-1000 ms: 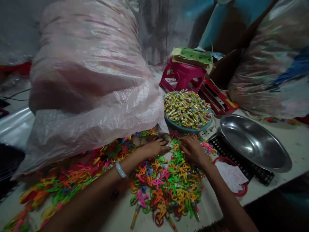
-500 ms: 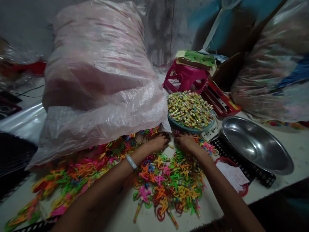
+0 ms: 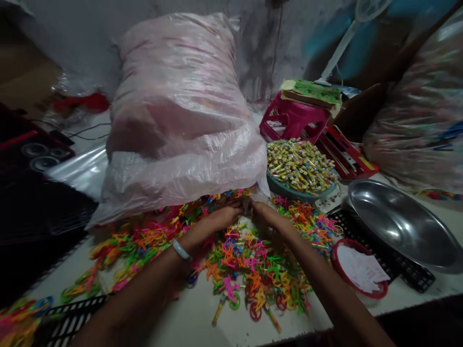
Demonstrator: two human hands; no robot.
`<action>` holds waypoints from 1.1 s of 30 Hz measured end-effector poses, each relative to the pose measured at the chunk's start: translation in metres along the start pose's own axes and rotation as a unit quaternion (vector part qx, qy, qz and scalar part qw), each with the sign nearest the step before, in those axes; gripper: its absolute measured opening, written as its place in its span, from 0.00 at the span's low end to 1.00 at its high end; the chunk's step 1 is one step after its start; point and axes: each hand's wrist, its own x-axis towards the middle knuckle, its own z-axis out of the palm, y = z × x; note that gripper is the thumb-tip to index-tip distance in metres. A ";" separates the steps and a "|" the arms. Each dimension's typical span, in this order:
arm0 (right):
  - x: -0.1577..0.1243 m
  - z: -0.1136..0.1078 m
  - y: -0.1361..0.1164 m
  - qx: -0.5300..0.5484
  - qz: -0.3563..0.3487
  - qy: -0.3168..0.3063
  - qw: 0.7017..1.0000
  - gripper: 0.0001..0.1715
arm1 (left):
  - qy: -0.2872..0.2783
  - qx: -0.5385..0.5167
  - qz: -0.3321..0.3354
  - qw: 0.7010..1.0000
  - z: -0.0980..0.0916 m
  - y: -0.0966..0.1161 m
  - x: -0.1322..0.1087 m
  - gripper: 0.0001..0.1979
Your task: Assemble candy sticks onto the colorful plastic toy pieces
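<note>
My left hand (image 3: 231, 213), with a pale bracelet (image 3: 181, 250) on its wrist, reaches to the lower edge of the big pinkish plastic sack (image 3: 188, 120). Close beside it is my right hand (image 3: 258, 210). The fingers of both hands are dark and blurred, so their grip cannot be made out. Colourful small plastic toys (image 3: 253, 270) are heaped just below the hands. More of them (image 3: 144, 246) spread to the left under the sack's edge. Behind my right hand stands a green basin (image 3: 307, 194) full of wrapped, multicoloured sticks (image 3: 300, 164).
A metal basin (image 3: 401, 226) rests at the right on a black rack, near a red basket (image 3: 379, 291) holding paper. Behind are a pink stool (image 3: 294, 118), a red box (image 3: 367, 168) and another full sack (image 3: 419, 115). A speaker (image 3: 43, 154) stands at the left.
The view has shifted left, so most things appear further right. My hands have come closer together at the sack's lower edge.
</note>
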 end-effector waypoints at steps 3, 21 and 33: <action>0.006 0.009 -0.026 0.021 -0.038 -0.016 0.999 0.09 | 0.005 0.008 -0.009 1.000 -0.019 0.002 -0.022 0.14; -0.049 0.023 -0.094 -0.051 -0.117 -0.050 0.991 0.55 | 0.182 0.108 -0.212 0.954 0.056 0.118 -0.234 0.34; -0.065 0.034 -0.095 0.218 -0.072 0.075 0.970 0.28 | 0.204 0.147 -0.230 0.940 0.087 0.127 -0.237 0.36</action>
